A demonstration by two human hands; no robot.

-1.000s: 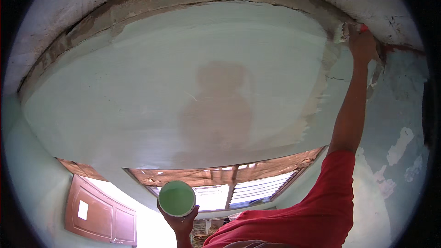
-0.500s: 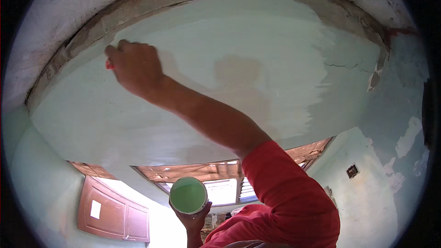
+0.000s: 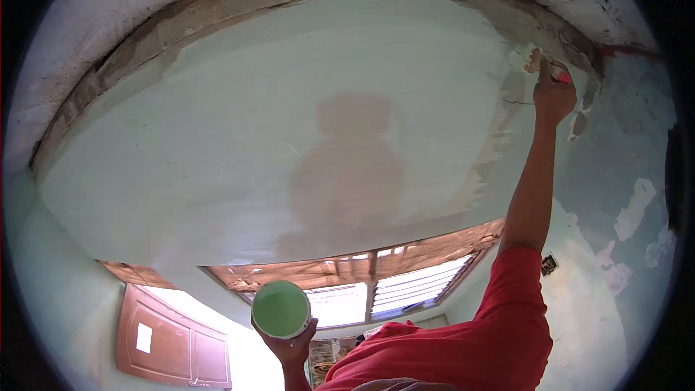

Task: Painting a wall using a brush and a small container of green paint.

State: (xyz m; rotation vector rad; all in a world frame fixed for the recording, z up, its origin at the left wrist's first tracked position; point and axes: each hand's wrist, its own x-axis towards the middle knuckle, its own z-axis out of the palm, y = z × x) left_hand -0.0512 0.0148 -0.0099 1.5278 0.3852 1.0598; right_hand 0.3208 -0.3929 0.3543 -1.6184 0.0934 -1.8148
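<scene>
My right hand [image 3: 555, 95] is raised to the upper right of the wall, closed round the red handle of a paintbrush [image 3: 533, 60]. The bristles meet the wall at the edge of the fresh paint, just below the bare grey strip. Low in the view, my left hand [image 3: 293, 347] grips a round tub of pale green paint [image 3: 281, 309], its open top toward me. The broad wall [image 3: 239, 123] carries pale green paint with a ragged brushed edge on its right. A thin crack runs below my right hand.
A rough grey band [image 3: 239, 11] curves between wall and ceiling. Below the wall lies a window [image 3: 416, 291] with slats and brown covering. A reddish-brown door [image 3: 170, 337] stands at lower left. The right side wall [image 3: 615, 145] has peeling patches and a small dark box [image 3: 549, 264].
My right hand has swept with the paintbrush from the wall's upper left across to its upper right. The tub in my left hand appears slightly lower and farther left.
</scene>
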